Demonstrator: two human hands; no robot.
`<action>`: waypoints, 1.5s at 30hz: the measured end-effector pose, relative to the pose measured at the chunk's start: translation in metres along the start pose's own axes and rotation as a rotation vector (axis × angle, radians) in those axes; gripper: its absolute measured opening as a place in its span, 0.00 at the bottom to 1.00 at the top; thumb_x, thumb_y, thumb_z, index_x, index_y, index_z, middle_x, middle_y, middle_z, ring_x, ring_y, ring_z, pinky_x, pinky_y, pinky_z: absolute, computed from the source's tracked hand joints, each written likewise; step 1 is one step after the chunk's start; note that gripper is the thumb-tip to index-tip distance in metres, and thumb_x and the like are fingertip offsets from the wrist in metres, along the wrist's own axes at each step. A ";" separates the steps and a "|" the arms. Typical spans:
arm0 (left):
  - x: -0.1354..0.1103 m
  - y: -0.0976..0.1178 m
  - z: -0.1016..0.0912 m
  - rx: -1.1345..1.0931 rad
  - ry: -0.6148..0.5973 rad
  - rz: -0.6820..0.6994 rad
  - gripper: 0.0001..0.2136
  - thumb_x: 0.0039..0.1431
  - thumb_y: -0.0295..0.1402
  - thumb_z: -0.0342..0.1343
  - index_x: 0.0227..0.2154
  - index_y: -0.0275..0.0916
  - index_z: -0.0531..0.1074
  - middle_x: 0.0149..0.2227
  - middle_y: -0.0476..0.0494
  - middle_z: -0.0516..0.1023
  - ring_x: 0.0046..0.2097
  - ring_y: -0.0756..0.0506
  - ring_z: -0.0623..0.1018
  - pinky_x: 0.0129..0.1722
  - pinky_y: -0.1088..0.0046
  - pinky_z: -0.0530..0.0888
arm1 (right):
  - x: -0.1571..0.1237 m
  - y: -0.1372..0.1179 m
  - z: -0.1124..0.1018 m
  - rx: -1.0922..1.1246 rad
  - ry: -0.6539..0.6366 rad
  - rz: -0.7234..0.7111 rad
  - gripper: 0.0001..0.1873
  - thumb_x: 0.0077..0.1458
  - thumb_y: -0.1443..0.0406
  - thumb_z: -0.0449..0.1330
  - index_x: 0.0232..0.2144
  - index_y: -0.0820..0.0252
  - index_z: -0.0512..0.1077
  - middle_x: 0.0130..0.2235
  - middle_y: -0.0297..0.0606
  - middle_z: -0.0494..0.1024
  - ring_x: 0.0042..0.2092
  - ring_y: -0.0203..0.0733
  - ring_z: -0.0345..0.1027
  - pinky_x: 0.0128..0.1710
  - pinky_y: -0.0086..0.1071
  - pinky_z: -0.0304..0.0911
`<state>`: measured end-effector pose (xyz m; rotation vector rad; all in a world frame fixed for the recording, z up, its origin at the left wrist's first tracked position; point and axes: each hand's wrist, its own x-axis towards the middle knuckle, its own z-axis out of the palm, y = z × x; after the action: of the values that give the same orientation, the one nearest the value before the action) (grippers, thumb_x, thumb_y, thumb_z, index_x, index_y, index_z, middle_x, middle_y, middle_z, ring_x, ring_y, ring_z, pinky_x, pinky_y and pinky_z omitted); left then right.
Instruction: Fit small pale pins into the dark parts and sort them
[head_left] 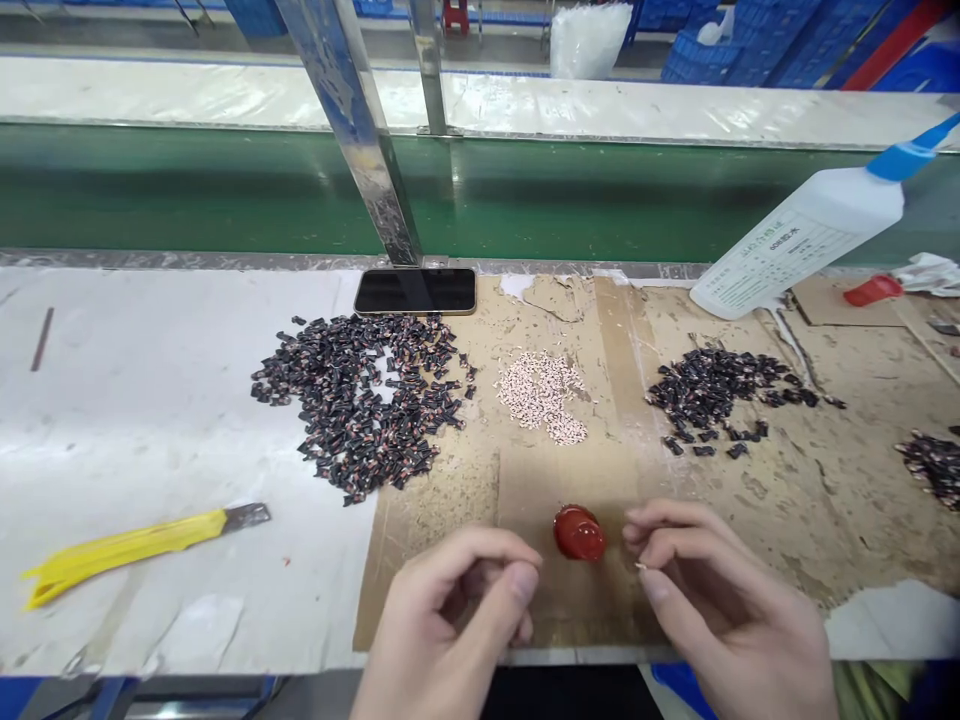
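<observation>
Head view: tiny pale piece (641, 567), one, pinched between thumb and finger of your right hand (731, 600), right of the glossy red item (579, 533); likely light, stiff, easily dropped; take it by its sides. Your left hand (457, 610): thumb by forefinger, grip impossible to tell.

The bench (150, 430) has a whitish top, with brown cardboard (424, 515) covering its middle and right. On the bare left lies a yellow knife (142, 548). A phone (415, 290) lies by the back edge, just behind a big black pile (367, 450) that spreads across onto the cardboard. The cardboard also bears pale bits (536, 390), a red cup (579, 532) near the front, a smaller black pile (705, 385) and, behind that, a bottle (802, 240).
</observation>
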<state>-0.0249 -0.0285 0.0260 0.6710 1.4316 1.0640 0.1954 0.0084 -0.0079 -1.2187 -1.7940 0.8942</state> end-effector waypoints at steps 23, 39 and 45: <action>0.002 0.001 -0.005 -0.069 0.133 -0.037 0.04 0.52 0.34 0.71 0.30 0.41 0.85 0.31 0.46 0.84 0.32 0.46 0.84 0.36 0.75 0.82 | 0.008 -0.005 0.014 -0.277 -0.029 -0.198 0.06 0.58 0.73 0.63 0.36 0.57 0.75 0.46 0.44 0.79 0.46 0.43 0.79 0.47 0.32 0.76; 0.002 -0.002 0.046 -0.536 -0.116 -0.209 0.08 0.48 0.34 0.77 0.28 0.38 0.84 0.26 0.48 0.83 0.29 0.52 0.80 0.34 0.80 0.78 | -0.001 -0.020 -0.012 0.395 0.003 0.162 0.07 0.61 0.71 0.63 0.33 0.54 0.75 0.41 0.40 0.81 0.40 0.43 0.83 0.40 0.29 0.80; 0.003 -0.002 0.057 -0.598 -0.150 -0.334 0.11 0.41 0.35 0.80 0.25 0.37 0.85 0.24 0.47 0.84 0.26 0.53 0.80 0.31 0.80 0.78 | 0.000 -0.027 -0.015 0.342 0.020 0.147 0.09 0.59 0.73 0.63 0.32 0.52 0.75 0.40 0.37 0.83 0.40 0.41 0.83 0.39 0.25 0.79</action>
<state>0.0306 -0.0141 0.0279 0.0730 0.9759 1.0735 0.1981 0.0025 0.0224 -1.1405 -1.4730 1.2122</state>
